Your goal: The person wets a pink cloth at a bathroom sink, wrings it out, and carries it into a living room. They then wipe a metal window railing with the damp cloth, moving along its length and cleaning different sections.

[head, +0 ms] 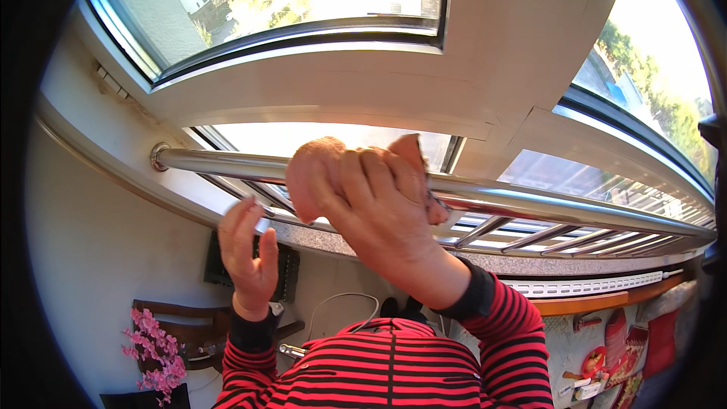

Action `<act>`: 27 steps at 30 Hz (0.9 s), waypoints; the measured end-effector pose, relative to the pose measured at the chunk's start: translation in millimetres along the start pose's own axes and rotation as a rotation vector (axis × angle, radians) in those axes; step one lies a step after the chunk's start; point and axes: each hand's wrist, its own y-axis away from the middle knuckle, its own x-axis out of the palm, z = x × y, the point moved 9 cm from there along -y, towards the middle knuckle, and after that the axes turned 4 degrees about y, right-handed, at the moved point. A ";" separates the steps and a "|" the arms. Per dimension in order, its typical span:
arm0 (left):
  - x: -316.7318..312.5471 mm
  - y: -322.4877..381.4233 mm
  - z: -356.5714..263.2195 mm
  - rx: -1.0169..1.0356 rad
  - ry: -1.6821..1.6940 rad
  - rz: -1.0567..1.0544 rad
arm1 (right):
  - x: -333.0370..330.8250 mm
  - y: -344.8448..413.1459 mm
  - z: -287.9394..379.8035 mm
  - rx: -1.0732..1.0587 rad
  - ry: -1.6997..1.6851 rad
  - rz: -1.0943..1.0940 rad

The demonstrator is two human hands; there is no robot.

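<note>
A pink cloth (306, 182) with a dark edge is wrapped over the shiny metal handrail (238, 162) below the window. My right hand (383, 204) grips the cloth and presses it around the rail, so the stretch of rail beneath is hidden. To the left and lower, my left hand (248, 255) is raised in the air with its fingers apart and holds nothing. Thin metal balusters (483, 233) run down from the rail on the right.
White window frames (318, 82) rise behind the rail. Below it runs a speckled stone sill (329, 240). A dark wooden chair (193, 318) and pink artificial blossoms (150, 341) stand lower left. A bed-like surface (559, 346) with red items lies lower right.
</note>
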 end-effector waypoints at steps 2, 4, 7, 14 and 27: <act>-3.0 -20.8 0.0 0.025 -0.115 -0.039 | -17.0 18.1 -22.0 0.025 -0.041 0.092; -5.8 -39.1 5.3 0.056 -0.202 -0.067 | -33.9 42.0 -52.9 0.076 -0.030 0.201; -1.7 -54.2 24.6 0.033 -0.252 -0.069 | -71.6 80.1 -95.9 0.124 0.169 0.208; 25.9 -47.9 58.1 -0.017 -0.216 -0.175 | -147.8 138.4 -175.1 0.219 0.329 0.180; 28.0 -41.1 75.6 -0.111 -0.067 -0.192 | -210.8 206.8 -272.2 0.216 0.326 0.259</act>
